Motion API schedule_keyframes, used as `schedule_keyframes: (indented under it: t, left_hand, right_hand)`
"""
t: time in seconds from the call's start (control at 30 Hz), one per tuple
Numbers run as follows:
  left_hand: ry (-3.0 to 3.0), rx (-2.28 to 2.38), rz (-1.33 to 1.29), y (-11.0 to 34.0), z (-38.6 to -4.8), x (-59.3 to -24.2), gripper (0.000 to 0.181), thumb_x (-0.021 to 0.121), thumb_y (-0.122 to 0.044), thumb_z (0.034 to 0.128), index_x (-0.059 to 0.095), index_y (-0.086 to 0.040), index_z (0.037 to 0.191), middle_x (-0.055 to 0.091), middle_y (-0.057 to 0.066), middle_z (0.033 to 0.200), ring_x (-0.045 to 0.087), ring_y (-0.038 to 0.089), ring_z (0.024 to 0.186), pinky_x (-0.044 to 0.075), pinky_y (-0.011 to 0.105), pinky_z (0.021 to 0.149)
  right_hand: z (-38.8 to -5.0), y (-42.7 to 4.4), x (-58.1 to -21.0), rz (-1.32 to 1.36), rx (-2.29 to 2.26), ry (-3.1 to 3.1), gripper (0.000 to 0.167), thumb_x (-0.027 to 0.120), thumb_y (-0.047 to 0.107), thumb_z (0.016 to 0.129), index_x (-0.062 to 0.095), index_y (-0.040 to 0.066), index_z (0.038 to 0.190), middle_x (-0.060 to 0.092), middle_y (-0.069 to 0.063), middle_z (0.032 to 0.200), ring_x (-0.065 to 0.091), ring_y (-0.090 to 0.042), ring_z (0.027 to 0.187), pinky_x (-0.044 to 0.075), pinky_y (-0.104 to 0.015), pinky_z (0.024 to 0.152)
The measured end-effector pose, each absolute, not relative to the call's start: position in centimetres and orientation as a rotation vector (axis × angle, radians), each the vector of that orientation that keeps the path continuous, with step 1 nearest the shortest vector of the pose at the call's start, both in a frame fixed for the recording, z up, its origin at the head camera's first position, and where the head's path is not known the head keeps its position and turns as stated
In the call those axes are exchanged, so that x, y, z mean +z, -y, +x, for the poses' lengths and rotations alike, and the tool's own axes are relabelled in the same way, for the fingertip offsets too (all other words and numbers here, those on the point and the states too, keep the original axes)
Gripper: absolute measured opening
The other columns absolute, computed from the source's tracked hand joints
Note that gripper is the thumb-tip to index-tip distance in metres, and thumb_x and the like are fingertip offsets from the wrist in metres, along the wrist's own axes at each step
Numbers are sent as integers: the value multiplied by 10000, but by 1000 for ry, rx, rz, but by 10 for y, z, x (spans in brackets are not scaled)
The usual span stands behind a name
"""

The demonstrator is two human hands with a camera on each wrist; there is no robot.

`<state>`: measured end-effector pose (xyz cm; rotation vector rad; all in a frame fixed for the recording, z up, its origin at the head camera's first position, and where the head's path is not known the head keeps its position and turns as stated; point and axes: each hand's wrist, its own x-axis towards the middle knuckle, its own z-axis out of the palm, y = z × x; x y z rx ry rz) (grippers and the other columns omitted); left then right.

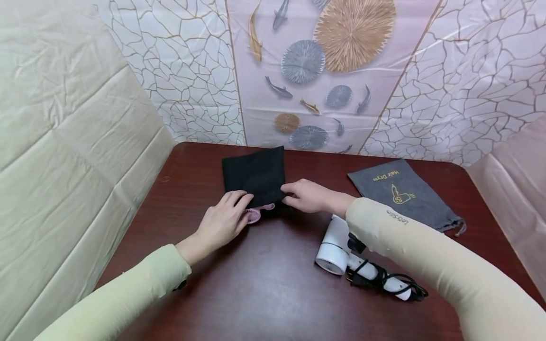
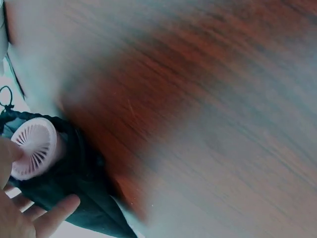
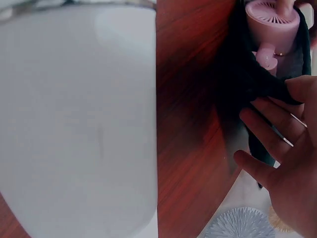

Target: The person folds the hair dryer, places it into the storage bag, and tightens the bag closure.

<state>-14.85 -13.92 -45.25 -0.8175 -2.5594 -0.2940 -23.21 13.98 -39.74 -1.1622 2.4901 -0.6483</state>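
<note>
A small pink hair dryer (image 3: 273,30) with a round slotted grille lies partly inside the mouth of a black drawstring pouch (image 1: 254,176). My left hand (image 1: 223,218) holds the dryer at the pouch's near edge. Its thumb is on the grille (image 2: 37,148), while other fingers lie against the pouch. At the pouch's right side, my right hand (image 1: 309,195) pinches the rim of the opening between thumb and fingers. The dryer's lower part is hidden in the cloth.
A white hair dryer (image 1: 334,244) with its black cord (image 1: 379,279) around the handle lies below my right forearm. Behind that arm is a grey pouch (image 1: 392,189) marked "Hair Dryer". The dark red table (image 1: 264,293) meets patterned curtains (image 1: 192,71) at its back and sides.
</note>
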Motion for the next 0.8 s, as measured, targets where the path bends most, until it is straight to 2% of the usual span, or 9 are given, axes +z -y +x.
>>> schedule_keyframes:
  t: [0.1,0.23,0.47,0.57,0.8]
  left_hand:
    - [2551,-337,-799,140,-151,-452,446,790,-189,968,631,-96,1375,636,119,1324,625,314,1240,596,461,513]
    - [2554,-377,-793,141,-155,-453,426,785,-137,964,634,-80,1359,628,126,1316,620,326,1236,611,459,549]
    - [2562,-425,-758,142,-163,-451,457,779,-54,939,616,-70,1366,608,137,1338,604,322,1247,626,466,603]
    - [2560,-437,-754,143,-164,-451,462,784,-69,940,615,-71,1370,604,142,1355,599,328,1265,629,474,617]
    - [2602,-403,-786,154,-158,-458,563,828,-170,922,590,-86,1425,583,162,1413,592,339,1306,639,473,622]
  right_hand:
    - [-229,-139,-397,-1146,-672,-2465,203,569,90,1084,565,134,886,544,43,705,486,-92,607,443,-293,660]
    - [-226,-137,-395,-1120,-693,-2455,205,559,101,1089,574,149,890,572,50,712,505,-91,606,456,-292,662]
    - [-224,-134,-390,-1117,-744,-2464,240,573,127,1085,539,156,849,467,43,673,438,-102,578,409,-291,628]
    - [-224,-135,-390,-1096,-749,-2478,244,589,144,1082,538,157,844,441,46,662,413,-103,569,391,-294,622]
    - [-224,-141,-398,-1066,-682,-2472,247,602,174,1087,549,150,847,495,27,665,428,-93,563,400,-292,624]
